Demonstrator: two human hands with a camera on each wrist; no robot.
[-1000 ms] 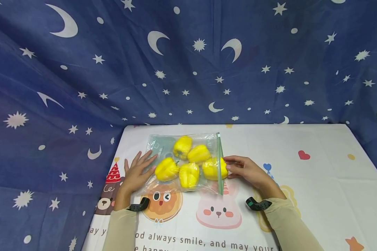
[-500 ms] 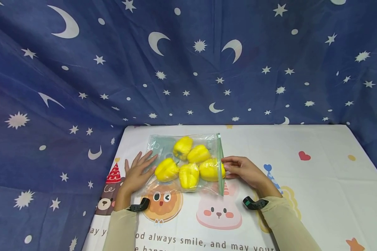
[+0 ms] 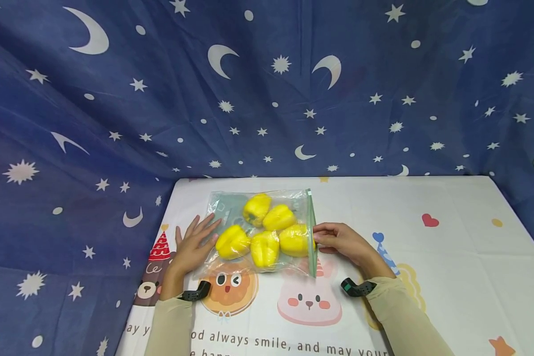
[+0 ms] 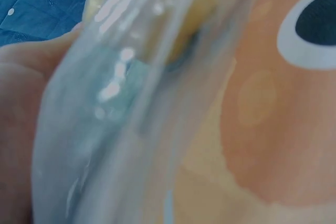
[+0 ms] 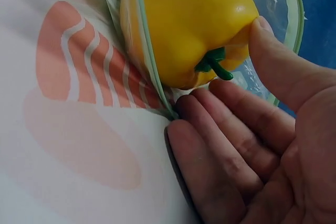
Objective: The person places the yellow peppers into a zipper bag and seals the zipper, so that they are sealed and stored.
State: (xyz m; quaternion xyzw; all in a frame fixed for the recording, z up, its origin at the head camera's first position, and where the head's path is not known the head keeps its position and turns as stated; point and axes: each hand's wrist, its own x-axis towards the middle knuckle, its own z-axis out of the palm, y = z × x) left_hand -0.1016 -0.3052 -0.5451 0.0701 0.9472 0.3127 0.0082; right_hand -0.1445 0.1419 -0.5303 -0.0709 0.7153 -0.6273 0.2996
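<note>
A clear zip bag (image 3: 231, 202) with a green seal strip lies flat on the table, its mouth to the right. Inside are several yellow bell peppers (image 3: 265, 248). My left hand (image 3: 192, 249) rests on the bag's left edge with fingers spread. At the mouth, my right hand (image 3: 344, 244) touches the rightmost bell pepper (image 3: 293, 240), which lies just within the seal. The right wrist view shows this pepper's green stem (image 5: 216, 64) facing the palm, the thumb on its side and nearly straight fingers by its underside. In the left wrist view, bag plastic (image 4: 105, 119) covers most of the hand.
A white tablecloth (image 3: 463, 277) printed with cartoon figures and lettering covers the table. Behind and to the left hangs a dark blue curtain (image 3: 267, 89) with moons and stars. Each wrist wears a black strap-on device (image 3: 358, 288).
The rightmost bell pepper has slid left, from sticking out past the seal to lying inside the bag. My right hand moved left with it, while my left hand stayed on the bag.
</note>
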